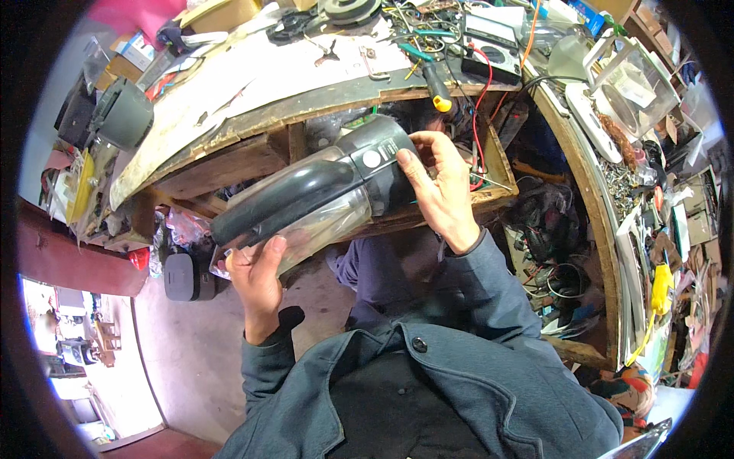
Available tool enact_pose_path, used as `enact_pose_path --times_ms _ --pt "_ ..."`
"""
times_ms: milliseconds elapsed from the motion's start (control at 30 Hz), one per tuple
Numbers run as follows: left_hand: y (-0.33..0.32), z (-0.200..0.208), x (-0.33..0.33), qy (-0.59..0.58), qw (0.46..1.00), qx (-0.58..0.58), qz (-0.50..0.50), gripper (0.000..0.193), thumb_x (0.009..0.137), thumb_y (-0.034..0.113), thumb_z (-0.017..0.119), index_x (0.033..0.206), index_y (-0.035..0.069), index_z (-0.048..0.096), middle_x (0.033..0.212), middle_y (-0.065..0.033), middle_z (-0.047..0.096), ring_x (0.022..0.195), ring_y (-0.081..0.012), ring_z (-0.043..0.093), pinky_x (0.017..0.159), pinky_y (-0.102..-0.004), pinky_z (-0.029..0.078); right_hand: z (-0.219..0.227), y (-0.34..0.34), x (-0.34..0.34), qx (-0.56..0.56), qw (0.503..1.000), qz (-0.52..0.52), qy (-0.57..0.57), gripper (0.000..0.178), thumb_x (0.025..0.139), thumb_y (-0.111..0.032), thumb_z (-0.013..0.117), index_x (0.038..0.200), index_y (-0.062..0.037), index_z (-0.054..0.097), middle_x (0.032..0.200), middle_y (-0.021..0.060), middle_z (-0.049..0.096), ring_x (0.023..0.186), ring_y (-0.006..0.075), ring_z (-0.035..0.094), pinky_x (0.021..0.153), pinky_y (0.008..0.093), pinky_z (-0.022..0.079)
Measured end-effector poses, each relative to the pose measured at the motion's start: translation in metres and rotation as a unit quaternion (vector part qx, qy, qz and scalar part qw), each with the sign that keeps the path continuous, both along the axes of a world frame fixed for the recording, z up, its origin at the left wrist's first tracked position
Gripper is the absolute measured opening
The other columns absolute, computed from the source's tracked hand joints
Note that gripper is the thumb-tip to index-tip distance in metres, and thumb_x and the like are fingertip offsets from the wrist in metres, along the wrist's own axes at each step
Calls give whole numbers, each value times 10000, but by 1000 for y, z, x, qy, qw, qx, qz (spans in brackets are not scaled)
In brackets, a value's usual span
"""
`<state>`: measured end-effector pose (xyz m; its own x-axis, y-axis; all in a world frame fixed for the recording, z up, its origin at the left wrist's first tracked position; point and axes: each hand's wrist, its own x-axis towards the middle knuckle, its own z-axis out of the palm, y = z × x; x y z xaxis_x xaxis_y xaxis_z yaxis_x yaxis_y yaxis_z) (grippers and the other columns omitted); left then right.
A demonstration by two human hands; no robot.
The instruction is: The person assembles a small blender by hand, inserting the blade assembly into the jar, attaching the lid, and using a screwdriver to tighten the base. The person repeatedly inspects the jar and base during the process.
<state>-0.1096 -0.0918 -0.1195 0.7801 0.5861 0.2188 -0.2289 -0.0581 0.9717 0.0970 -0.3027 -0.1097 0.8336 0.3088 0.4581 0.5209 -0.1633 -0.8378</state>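
Observation:
A blender jar (325,222) with clear walls, a long black handle and a black collar is tilted on its side in front of the bench. My left hand (258,281) grips its lower left end, thumb on the clear wall and the other fingers mostly hidden behind. At the upper right end, my right hand (443,187) has its thumb and curled fingers closed on the edge of the black collar. The handle (287,191) faces up toward me. What lies inside the jar is unclear through the glare.
Behind the jar is a worn workbench (222,80) with an open drawer (501,157). A screwdriver (436,88) and a multimeter (492,60) with a red lead lie at its edge. Another black container (122,115) stands far left. Clutter covers the right-hand bench (589,183).

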Motion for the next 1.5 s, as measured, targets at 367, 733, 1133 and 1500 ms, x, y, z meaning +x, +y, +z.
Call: enact_pose_path --times_ms 367,733,1133,1500 --pt "-6 -46 -25 -51 990 119 52 358 859 5 800 1201 -20 697 1182 -85 721 1069 -219 681 1019 -376 510 -16 -8 -8 70 997 38 -10 215 958 -158 732 1068 1 637 934 114 589 840 234 577 766 350 479" --pt "-8 -72 -44 -34 990 128 39 396 860 -19 827 1227 -17 679 1211 -124 730 1077 -232 706 977 -384 555 -17 -3 -10 96 994 53 -29 239 1001 -214 701 1087 2 643 937 107 592 858 225 570 788 347 472" --pt "-6 -77 -42 -38 990 126 51 502 802 -12 871 1256 -29 658 1176 -114 740 1073 -223 705 963 -376 558 -10 -8 -11 69 997 39 -13 213 1023 -205 677 1086 -3 652 935 107 596 869 222 582 803 344 477" --pt "-7 -67 -38 -32 982 179 51 493 783 -14 883 1228 -36 671 1148 -116 749 1047 -228 720 943 -371 568 -11 -9 -9 62 997 37 13 238 1010 -213 697 1092 7 659 950 102 613 866 210 584 790 330 475"
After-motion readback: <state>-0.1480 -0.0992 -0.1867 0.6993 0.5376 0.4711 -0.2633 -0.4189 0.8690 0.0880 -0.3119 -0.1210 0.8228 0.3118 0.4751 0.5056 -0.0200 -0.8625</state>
